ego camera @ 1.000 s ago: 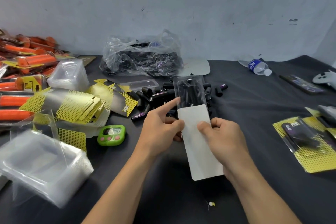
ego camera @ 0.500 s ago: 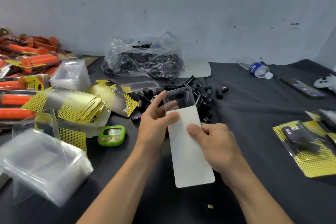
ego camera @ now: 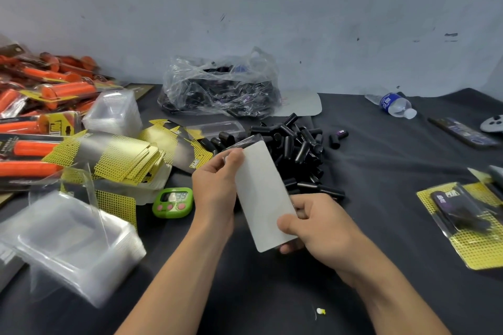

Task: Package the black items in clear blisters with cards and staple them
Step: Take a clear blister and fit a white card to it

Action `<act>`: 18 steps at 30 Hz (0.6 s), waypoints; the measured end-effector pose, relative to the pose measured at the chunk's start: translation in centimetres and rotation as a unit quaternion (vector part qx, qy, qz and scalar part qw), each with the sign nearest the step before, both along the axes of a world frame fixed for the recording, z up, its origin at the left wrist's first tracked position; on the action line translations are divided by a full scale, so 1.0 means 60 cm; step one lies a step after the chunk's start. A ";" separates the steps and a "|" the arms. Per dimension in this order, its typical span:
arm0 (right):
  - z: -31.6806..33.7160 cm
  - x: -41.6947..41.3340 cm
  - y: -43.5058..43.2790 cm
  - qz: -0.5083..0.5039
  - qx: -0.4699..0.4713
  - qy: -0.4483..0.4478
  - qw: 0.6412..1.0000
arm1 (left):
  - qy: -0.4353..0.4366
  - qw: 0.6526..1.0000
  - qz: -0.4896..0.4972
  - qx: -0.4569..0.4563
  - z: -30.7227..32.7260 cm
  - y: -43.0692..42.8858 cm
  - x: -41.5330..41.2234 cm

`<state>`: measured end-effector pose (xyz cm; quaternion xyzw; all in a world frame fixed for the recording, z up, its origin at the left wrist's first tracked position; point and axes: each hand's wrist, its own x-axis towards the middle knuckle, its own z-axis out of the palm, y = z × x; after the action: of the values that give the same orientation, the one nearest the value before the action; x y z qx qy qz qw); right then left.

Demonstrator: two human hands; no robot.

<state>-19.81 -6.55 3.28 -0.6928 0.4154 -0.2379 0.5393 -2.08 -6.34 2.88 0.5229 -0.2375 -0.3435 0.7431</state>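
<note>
Both hands hold a card (ego camera: 263,193) with its white back toward me, above the dark table. My left hand (ego camera: 215,185) pinches its upper left edge, where a clear blister (ego camera: 242,142) peeks out behind the card's top. My right hand (ego camera: 315,223) grips the lower right corner, thumb on the white face. A heap of loose black items (ego camera: 296,149) lies just beyond the card. Yellow printed cards (ego camera: 122,155) are stacked at the left. Clear blisters (ego camera: 68,242) sit stacked at the near left.
A plastic bag of black items (ego camera: 220,87) lies at the back. Orange packaged grips (ego camera: 40,106) fill the far left. A green timer (ego camera: 172,202) sits left of my left hand. Finished yellow packs (ego camera: 468,220) lie at the right, a water bottle (ego camera: 394,103) behind.
The card with the blister has slid further over the blister and tilted left. My left forefinger, stretched out before, now curls onto the card's top edge; my right hand shifted down to the lower corner.
</note>
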 end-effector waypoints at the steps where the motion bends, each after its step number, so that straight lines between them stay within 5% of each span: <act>1: 0.000 0.000 0.000 -0.014 0.007 -0.005 1.000 | -0.011 1.000 0.001 -0.002 0.000 0.001 -0.001; 18: 0.003 0.001 0.004 -0.068 -0.071 0.036 0.995 | 0.027 0.999 -0.034 -0.031 0.013 0.010 0.007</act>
<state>-19.75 -6.32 3.48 -0.7078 0.4624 -0.2776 0.4562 -1.65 -5.72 3.68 0.4815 -0.2461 -0.3750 0.7530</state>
